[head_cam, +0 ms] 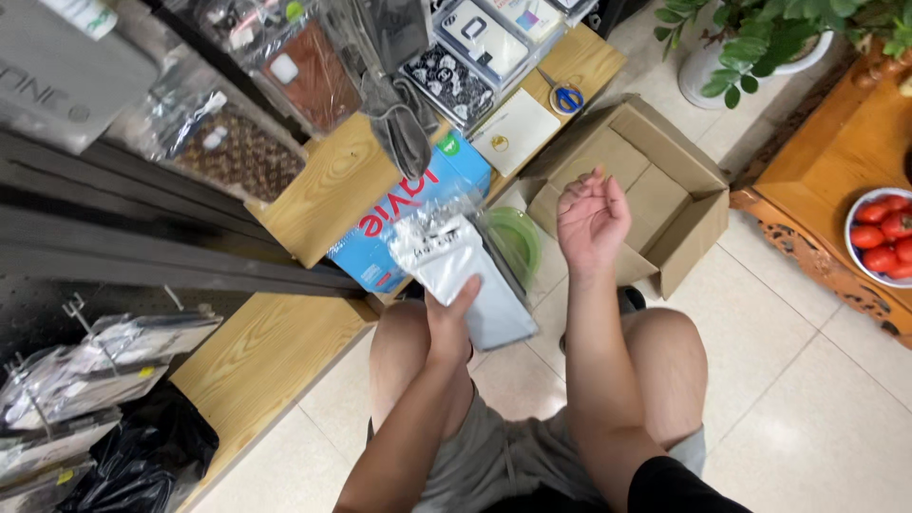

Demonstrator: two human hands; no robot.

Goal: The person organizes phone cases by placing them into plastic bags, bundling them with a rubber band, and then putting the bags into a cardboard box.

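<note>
My left hand grips a clear plastic packet with a pale grey flat item inside, held above my knees. My right hand is raised to the right of the packet, palm up, fingers loosely curled and apart, holding nothing. It hovers over an open cardboard box on the floor. A blue and white carton stands just behind the packet, under a wooden shelf.
Hanging packaged phone cases fill the rack at upper left. Blue-handled scissors lie on the shelf. A green lid, a potted plant and a bowl of tomatoes on a wooden table stand to the right.
</note>
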